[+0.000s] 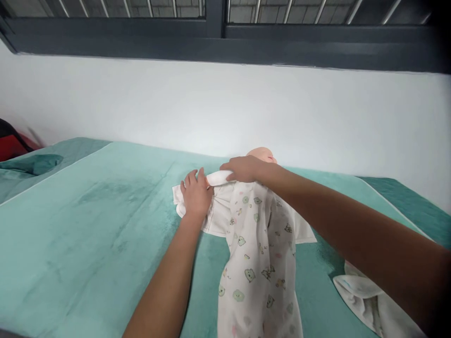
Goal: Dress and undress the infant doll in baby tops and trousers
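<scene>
A baby doll (261, 152) lies on its back on the bed, its head partly hidden behind my right hand. Its arm in a white sleeve (219, 178) stretches to the left. My left hand (198, 193) has the doll's small hand between thumb and index finger, the other fingers resting over a white garment sleeve (178, 195). Around the upper part of the doll's arm, near the shoulder, my right hand (243, 168) is closed. White cloth printed with green bears (249, 272) covers the doll's body and runs down towards me. The doll's face is mostly out of sight.
A teal plush bed cover (88, 225) spreads beneath everything. Folded white cloth (366, 300) lies at the lower right, partly behind my right forearm. A white wall (148, 103) and dark window frame (141, 40) rise behind. A red and black item (12, 143) sits at far left.
</scene>
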A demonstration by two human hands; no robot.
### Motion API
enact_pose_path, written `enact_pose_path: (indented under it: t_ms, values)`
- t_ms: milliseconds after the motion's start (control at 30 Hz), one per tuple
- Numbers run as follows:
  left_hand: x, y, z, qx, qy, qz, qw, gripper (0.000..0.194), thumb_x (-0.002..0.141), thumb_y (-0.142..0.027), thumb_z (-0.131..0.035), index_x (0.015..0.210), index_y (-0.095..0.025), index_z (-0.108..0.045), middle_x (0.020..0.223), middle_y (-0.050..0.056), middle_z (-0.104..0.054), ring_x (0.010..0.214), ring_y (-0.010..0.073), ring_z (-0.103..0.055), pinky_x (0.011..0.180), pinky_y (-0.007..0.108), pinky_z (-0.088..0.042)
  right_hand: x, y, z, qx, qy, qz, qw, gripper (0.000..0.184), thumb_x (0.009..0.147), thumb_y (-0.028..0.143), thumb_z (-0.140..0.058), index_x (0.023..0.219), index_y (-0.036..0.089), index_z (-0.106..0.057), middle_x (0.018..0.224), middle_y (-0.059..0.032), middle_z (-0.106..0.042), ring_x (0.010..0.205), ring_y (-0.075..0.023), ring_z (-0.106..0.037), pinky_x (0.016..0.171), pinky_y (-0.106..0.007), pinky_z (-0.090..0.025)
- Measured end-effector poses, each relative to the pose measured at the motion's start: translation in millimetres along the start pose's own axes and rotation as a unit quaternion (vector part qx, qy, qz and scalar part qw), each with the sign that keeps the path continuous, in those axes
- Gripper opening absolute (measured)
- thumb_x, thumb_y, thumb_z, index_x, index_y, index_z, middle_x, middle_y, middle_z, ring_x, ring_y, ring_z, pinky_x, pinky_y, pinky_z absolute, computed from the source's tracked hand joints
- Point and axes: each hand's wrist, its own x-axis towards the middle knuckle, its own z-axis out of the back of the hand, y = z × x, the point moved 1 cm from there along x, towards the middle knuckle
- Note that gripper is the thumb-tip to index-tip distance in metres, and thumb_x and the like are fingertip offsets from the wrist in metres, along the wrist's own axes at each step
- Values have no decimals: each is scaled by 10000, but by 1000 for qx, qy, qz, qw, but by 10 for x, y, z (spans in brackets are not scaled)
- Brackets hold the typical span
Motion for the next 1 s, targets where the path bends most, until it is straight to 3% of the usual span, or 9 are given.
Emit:
enact_pose_path:
  t_ms: [100, 233, 367, 500, 633, 733, 833, 933, 1000]
  values:
    - [24, 14, 19, 16, 29, -59, 998, 500, 922, -295, -505, 1416, -231, -451, 1346, 121, -587, 1296, 300, -488, 1173, 569, -266, 153, 197, -26, 4, 19, 17, 1000, 244, 918, 392, -572, 1146, 332, -635, 1031, -25, -684, 836, -214, -641, 692, -303, -411]
    - [55, 136, 34, 42, 52, -42, 997, 406, 942, -280, -464, 1342, -262, -528, 1232, 93, -650, 1161, 300, -580, 1125, 574, -323, 319, 349, -54, 15, 16, 25, 999, 294, 908, 363, -600, 1195, 310, -630, 1061, -42, -703, 917, -240, -657, 748, -318, -447]
    - [74, 195, 18, 61, 52, -17, 997, 419, 933, -304, -475, 1343, -250, -545, 1256, 100, -644, 1178, 319, -570, 1107, 558, -351, 261, 235, -136, 115, -96, 1, 989, 382, 938, 338, -532, 1312, 287, -590, 1268, -52, -660, 1111, -253, -622, 883, -356, -479]
    - [87, 162, -37, 60, 76, 2, 995, 490, 932, -301, -439, 1407, -196, -497, 1323, 126, -611, 1231, 333, -540, 1140, 578, -311, -238, -44, -397, 293, -249, -49, 922, 352, 986, 358, -417, 1219, 268, -664, 1298, -18, -655, 1213, -230, -582, 1050, -387, -429]
    - [94, 119, -75, 52, 93, 16, 994, 534, 918, -277, -413, 1440, -171, -459, 1362, 142, -587, 1285, 328, -511, 1182, 577, -254, -894, -317, -947, 377, -367, -169, 834, 417, 1003, 402, -342, 1281, 288, -631, 1344, -19, -626, 1231, -231, -572, 1056, -414, -443]
    - [91, 99, -87, 32, 92, 29, 995, 560, 888, -270, -437, 1441, -182, -454, 1378, 135, -579, 1311, 331, -490, 1201, 600, -214, -1183, -436, -1288, 276, -393, -156, 863, 448, 957, 274, -371, 1345, 210, -586, 1417, -68, -565, 1322, -233, -490, 1121, -417, -380]
    - [81, 92, -91, 1, 85, 34, 996, 570, 863, -252, -450, 1431, -204, -462, 1423, 120, -549, 1354, 325, -454, 1219, 619, -167, -1273, -502, -1406, 166, -364, -185, 898, 545, 873, 108, -356, 1375, 196, -549, 1460, -67, -523, 1362, -230, -436, 1187, -466, -251]
    - [61, 46, -41, -43, 70, 51, 995, 579, 836, -196, -452, 1414, -224, -477, 1456, 108, -527, 1410, 311, -402, 1227, 640, -130, -1264, -545, -1381, 129, -342, -261, 894, 588, 830, 44, -344, 1353, 223, -545, 1412, -59, -566, 1324, -227, -465, 1198, -530, -141]
    - [41, -59, 59, -75, 37, 46, 995, 593, 821, -151, -438, 1406, -240, -482, 1482, 82, -507, 1469, 295, -321, 1231, 647, -100, -1241, -563, -1349, 128, -349, -277, 886, 564, 827, 49, -351, 1321, 223, -563, 1371, -67, -594, 1285, -230, -488, 1187, -517, -160]
